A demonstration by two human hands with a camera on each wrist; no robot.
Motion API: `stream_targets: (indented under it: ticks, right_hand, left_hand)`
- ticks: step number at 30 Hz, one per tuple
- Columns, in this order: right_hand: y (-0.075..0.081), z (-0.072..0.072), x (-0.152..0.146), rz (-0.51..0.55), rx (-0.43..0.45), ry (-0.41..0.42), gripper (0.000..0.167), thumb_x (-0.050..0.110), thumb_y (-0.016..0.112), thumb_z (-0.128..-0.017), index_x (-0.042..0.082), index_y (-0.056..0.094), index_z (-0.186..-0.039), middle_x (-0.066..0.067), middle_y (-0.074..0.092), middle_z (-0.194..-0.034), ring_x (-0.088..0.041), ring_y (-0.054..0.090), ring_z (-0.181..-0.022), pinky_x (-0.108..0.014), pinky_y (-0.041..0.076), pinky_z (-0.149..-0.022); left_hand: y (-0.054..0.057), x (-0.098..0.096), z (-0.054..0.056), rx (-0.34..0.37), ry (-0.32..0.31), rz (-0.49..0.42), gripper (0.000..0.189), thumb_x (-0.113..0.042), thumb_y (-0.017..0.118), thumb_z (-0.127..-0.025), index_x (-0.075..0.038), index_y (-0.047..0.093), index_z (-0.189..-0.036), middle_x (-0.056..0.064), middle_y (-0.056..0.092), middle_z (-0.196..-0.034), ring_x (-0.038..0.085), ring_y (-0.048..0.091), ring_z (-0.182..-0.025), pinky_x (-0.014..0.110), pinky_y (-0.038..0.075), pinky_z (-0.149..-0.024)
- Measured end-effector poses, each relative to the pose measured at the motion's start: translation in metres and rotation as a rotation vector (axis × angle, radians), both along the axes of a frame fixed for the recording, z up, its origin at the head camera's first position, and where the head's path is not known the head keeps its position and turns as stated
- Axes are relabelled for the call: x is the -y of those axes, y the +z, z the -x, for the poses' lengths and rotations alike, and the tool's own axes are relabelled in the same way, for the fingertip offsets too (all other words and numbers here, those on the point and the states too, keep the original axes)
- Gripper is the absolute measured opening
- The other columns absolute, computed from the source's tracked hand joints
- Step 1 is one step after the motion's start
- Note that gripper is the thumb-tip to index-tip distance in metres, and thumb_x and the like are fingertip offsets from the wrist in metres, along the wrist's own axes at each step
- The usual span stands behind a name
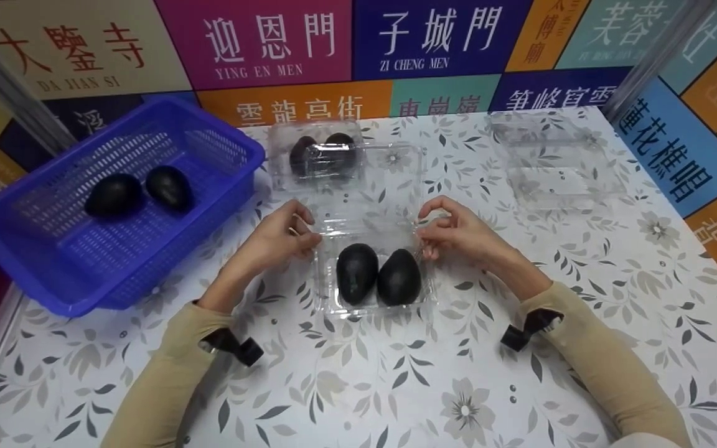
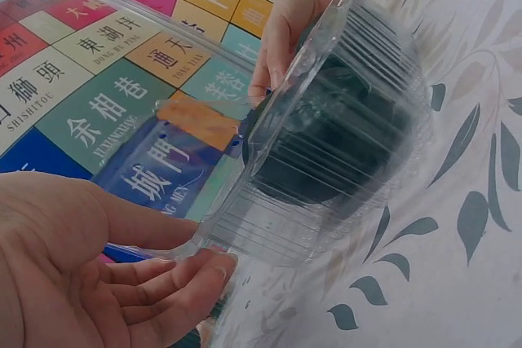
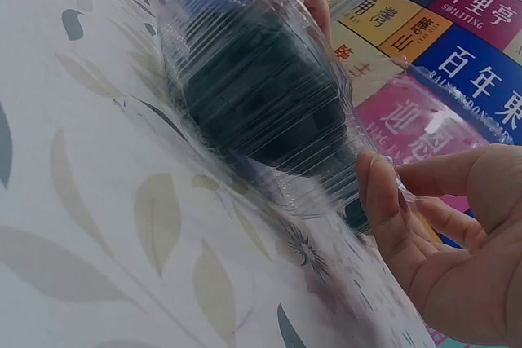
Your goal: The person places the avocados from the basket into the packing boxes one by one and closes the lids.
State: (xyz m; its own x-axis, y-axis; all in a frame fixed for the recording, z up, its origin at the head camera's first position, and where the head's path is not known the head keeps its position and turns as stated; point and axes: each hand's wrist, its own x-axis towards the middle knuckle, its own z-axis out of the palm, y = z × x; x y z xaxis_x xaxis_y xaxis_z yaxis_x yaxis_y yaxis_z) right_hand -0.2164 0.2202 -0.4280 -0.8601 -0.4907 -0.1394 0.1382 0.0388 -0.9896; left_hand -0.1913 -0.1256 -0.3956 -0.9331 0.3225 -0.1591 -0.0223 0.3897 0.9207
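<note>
Two dark avocados (image 1: 356, 274) lie side by side in the base of a clear plastic clamshell box (image 1: 327, 305). Its clear lid (image 1: 389, 193) is folded back, away from me. At the box's left rear corner my left hand (image 1: 279, 233) pinches the rim between thumb and fingers, seen close in the left wrist view. My right hand (image 1: 461, 231) pinches the rim at the right rear corner; the right wrist view shows thumb and index finger (image 3: 377, 189) on the edge. Through the ribbed wall (image 2: 351, 112), the avocados look blurred.
A blue basket (image 1: 221, 249) with two avocados (image 1: 168, 188) stands at the left. Behind the open lid sits another clear box (image 1: 277, 177) holding two avocados (image 1: 341, 148). A clear plastic box (image 1: 557, 180) lies at the back right. Printed panels (image 1: 271, 37) border the table.
</note>
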Motion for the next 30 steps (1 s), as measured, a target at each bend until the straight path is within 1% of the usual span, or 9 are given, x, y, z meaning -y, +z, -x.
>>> stream_targets:
  ticks: [3, 8, 17, 23, 26, 30]
  right_hand:
    - [-0.0003, -0.0001, -0.0003, 0.006, -0.011, -0.004, 0.031, 0.007, 0.067, -0.098, 0.003, 0.046, -0.120, -0.014, 0.065, -0.075, -0.019, 0.064, -0.059, -0.029, 0.055, -0.058]
    - [-0.0012, -0.0008, 0.0002, 0.025, -0.010, -0.025, 0.032, 0.006, 0.068, -0.097, 0.003, 0.045, -0.119, -0.014, 0.065, -0.075, -0.019, 0.064, -0.059, -0.028, 0.055, -0.057]
    - [-0.0036, 0.0005, 0.0004, 0.056, -0.032, -0.037, 0.029, 0.003, 0.068, -0.096, 0.002, 0.046, -0.114, -0.014, 0.065, -0.074, -0.019, 0.063, -0.058, -0.028, 0.055, -0.056]
    - [-0.0044, 0.0009, 0.0012, 0.068, -0.071, -0.050, 0.027, 0.000, 0.066, -0.096, -0.002, 0.045, -0.113, -0.014, 0.066, -0.075, -0.020, 0.064, -0.059, -0.028, 0.055, -0.057]
    - [-0.0049, 0.0015, 0.0013, 0.069, -0.079, -0.062, 0.031, -0.002, 0.066, -0.096, -0.006, 0.041, -0.114, -0.014, 0.066, -0.074, -0.020, 0.063, -0.059, -0.028, 0.055, -0.057]
    - [-0.0058, 0.0025, 0.0018, 0.061, -0.084, -0.080, 0.039, -0.002, 0.065, -0.096, -0.012, 0.036, -0.119, -0.012, 0.067, -0.071, -0.019, 0.063, -0.058, -0.027, 0.054, -0.056]
  left_hand:
    - [-0.0017, -0.0012, 0.0004, -0.004, 0.009, -0.028, 0.027, 0.001, 0.068, -0.094, 0.004, 0.049, -0.112, 0.014, 0.064, -0.086, 0.032, 0.069, -0.076, 0.043, 0.060, -0.072]
    - [-0.0036, -0.0022, 0.0010, -0.017, 0.019, -0.054, 0.024, 0.003, 0.068, -0.093, 0.002, 0.050, -0.108, 0.013, 0.064, -0.084, 0.030, 0.069, -0.073, 0.044, 0.061, -0.071]
    - [-0.0062, -0.0035, 0.0007, -0.031, 0.043, -0.089, 0.023, 0.004, 0.068, -0.092, 0.000, 0.050, -0.105, 0.012, 0.064, -0.079, 0.021, 0.067, -0.065, 0.045, 0.061, -0.067]
    - [-0.0073, -0.0051, 0.0010, -0.055, 0.059, -0.101, 0.021, 0.005, 0.067, -0.092, 0.000, 0.050, -0.104, 0.011, 0.063, -0.078, 0.021, 0.066, -0.065, 0.043, 0.061, -0.064]
    - [-0.0077, -0.0061, 0.0016, -0.068, 0.066, -0.098, 0.020, 0.005, 0.067, -0.092, 0.000, 0.051, -0.104, 0.010, 0.063, -0.079, 0.019, 0.065, -0.065, 0.040, 0.061, -0.062]
    - [-0.0073, -0.0070, 0.0016, -0.061, 0.079, -0.104, 0.020, 0.006, 0.067, -0.092, 0.001, 0.052, -0.106, 0.011, 0.063, -0.083, 0.019, 0.065, -0.066, 0.044, 0.061, -0.065]
